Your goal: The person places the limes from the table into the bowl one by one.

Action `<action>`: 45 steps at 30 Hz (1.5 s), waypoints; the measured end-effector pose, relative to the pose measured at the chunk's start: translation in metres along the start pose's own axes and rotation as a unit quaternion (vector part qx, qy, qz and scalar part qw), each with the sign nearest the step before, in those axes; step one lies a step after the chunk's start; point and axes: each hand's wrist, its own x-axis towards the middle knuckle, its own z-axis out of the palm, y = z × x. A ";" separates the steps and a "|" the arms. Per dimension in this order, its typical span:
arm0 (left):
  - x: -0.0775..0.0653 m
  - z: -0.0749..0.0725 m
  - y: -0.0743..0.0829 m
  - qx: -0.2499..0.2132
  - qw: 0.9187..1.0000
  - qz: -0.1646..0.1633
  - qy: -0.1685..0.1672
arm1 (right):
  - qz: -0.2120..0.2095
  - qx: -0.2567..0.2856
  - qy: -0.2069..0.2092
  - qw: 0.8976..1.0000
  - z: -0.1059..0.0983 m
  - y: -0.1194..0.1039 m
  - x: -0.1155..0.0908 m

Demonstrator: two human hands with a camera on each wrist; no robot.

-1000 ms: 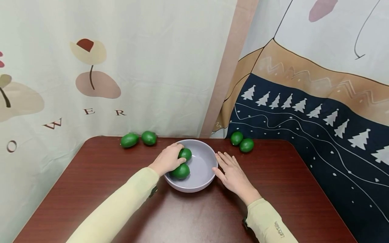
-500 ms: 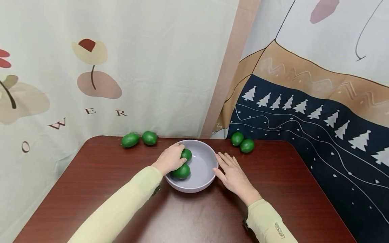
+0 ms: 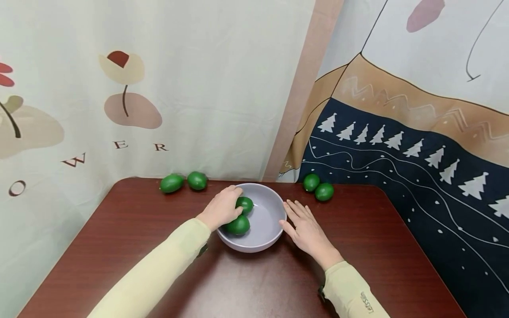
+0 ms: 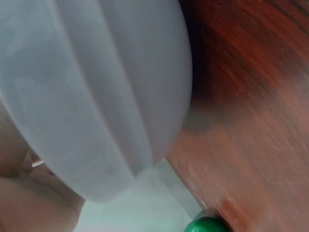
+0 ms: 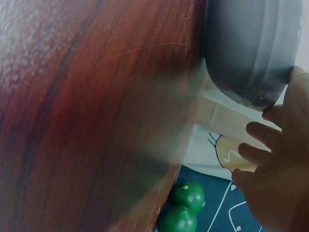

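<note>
A pale lavender bowl stands at the middle of the table, with two green limes visible inside at its left side. Over the left rim reaches my left hand, its thumb and fingers round the far lime. The near lime lies just below the thumb. My right hand rests its extended fingers against the bowl's right side. In the left wrist view, the bowl's wall hides the left fingertips. The right wrist view shows the right fingers spread by the bowl.
Two limes sit at the table's back left edge, and two more at the back right. A printed curtain hangs right behind the dark red-brown table.
The far lime has shifted slightly to the right and nearer, showing more beyond the left thumb. Both hands and the bowl stay nearly in place; the view drifts slightly.
</note>
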 end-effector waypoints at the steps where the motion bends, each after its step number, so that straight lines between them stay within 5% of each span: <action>1: -0.001 -0.001 -0.001 -0.008 1.000 0.003 0.000 | -0.001 -0.001 0.002 1.000 0.000 0.000 0.000; 17: -0.015 -0.005 -0.022 -0.056 0.993 0.050 0.088 | -0.008 0.002 0.009 1.000 -0.001 -0.003 -0.001; 27: -0.022 -0.009 -0.033 -0.085 0.991 0.028 0.101 | -0.005 -0.001 0.004 1.000 0.000 -0.002 0.000; 45: -0.035 -0.013 -0.065 -0.069 0.989 0.000 0.132 | -0.005 -0.005 0.008 1.000 0.000 -0.003 0.000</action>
